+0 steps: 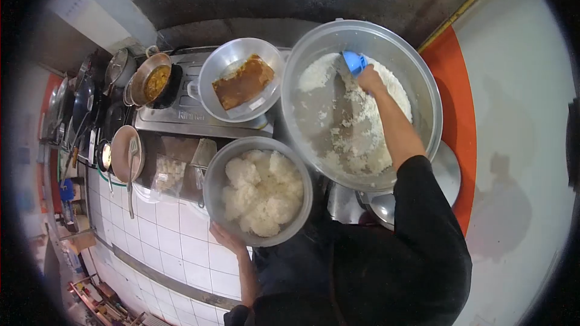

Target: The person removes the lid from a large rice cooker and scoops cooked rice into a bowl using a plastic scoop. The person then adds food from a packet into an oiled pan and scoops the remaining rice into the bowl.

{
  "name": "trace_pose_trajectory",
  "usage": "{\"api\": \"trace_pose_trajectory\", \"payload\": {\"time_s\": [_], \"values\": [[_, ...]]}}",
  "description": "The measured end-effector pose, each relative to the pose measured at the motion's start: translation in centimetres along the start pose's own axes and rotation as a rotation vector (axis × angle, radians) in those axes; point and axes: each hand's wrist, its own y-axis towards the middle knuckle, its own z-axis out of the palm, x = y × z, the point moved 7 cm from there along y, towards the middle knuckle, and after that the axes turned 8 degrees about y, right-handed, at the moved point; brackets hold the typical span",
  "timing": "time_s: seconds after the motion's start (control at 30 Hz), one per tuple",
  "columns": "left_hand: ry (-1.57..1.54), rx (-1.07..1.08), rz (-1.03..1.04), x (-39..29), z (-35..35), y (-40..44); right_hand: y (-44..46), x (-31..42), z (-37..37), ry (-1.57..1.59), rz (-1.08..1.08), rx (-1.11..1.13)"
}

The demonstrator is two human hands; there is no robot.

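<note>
Cooked white rice [389, 102] lies in a big round metal pot [314, 108], heaped mostly toward its right and upper sides, with part of the bottom bare. Inside that pot, my right hand [370, 79] is closed round a blue plastic scoop [354, 62] near the far side. A smaller grey pot [211, 190] full of clumped rice [263, 193] is close against my body. My left hand [226, 238] rests at this pot's lower left side, supporting it from outside; its fingers are partly hidden by the pot.
Left of the big pot, a metal pan [208, 63] with a brown-stained piece stands on a gas stove [181, 118]. Further left are a pan of yellowish food [158, 81] and a pan with a spatula [131, 151]. A plastic bag [168, 175] lies near the counter edge.
</note>
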Motion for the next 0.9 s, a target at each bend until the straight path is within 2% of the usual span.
{"api": "trace_pose_trajectory", "payload": {"time_s": [0.07, 0.1, 0.17, 0.2, 0.27, 0.33, 0.37, 0.4, 0.47, 0.5, 0.57, 0.6, 0.67, 0.8, 0.83, 0.9], "values": [[0.006, -0.023, 0.007, -0.2, 0.1, 0.3, 0.5, 0.4, 1.4, 0.043, 0.010, 0.000], [0.019, -0.035, 0.006, -0.1, -0.1, 0.2, 1.2, 0.9, 4.0, -0.130, -0.167, 0.233], [0.000, -0.035, -0.019, -0.8, 0.1, 0.1, 0.2, 2.1, 6.5, -0.140, -0.290, 0.461], [-0.009, -0.023, -0.035, -1.0, 0.1, 0.2, -1.1, 2.1, 7.3, 0.031, -0.233, 0.462], [-0.016, -0.024, -0.028, -0.4, 0.3, 0.4, -1.7, 1.6, 9.1, 0.113, -0.242, 0.431], [-0.011, -0.022, -0.024, -0.1, 0.0, 0.1, -5.9, 3.2, 8.3, 0.217, -0.181, 0.575], [-0.001, -0.025, -0.001, -0.5, 0.1, 0.1, -6.3, 2.9, 10.1, 0.140, -0.287, 0.701], [0.006, -0.028, 0.023, -0.9, 0.1, 0.1, -7.6, 3.1, 10.0, 0.141, -0.286, 0.702], [0.017, -0.021, 0.007, -0.3, -0.1, 0.4, -13.4, 3.1, 10.3, 0.247, -0.171, 0.943], [0.022, -0.022, -0.017, 0.1, 0.1, 0.2, -14.7, 2.5, 9.8, 0.240, -0.170, 0.941], [0.020, -0.031, -0.025, 0.2, 0.1, 0.2, -17.7, -0.5, 9.8, 0.122, 0.068, 1.124], [0.026, -0.035, -0.027, 0.3, -0.2, 0.2, -18.3, -1.6, 9.3, 0.125, 0.074, 1.124], [0.002, -0.023, -0.016, 0.3, -0.1, 0.2, -20.5, -3.3, 8.3, 0.294, 0.203, 1.429], [-0.021, -0.040, -0.003, 0.2, -0.3, 0.0, -25.7, -0.7, 1.4, 0.394, 0.241, 1.389], [-0.023, -0.036, -0.002, 0.6, -0.2, 0.0, -26.9, 0.7, -0.8, 0.414, 0.203, 1.301], [0.040, -0.068, 0.128, 0.9, -0.1, 0.1, -29.5, 2.3, -3.4, 0.437, 0.172, 1.208]]}}
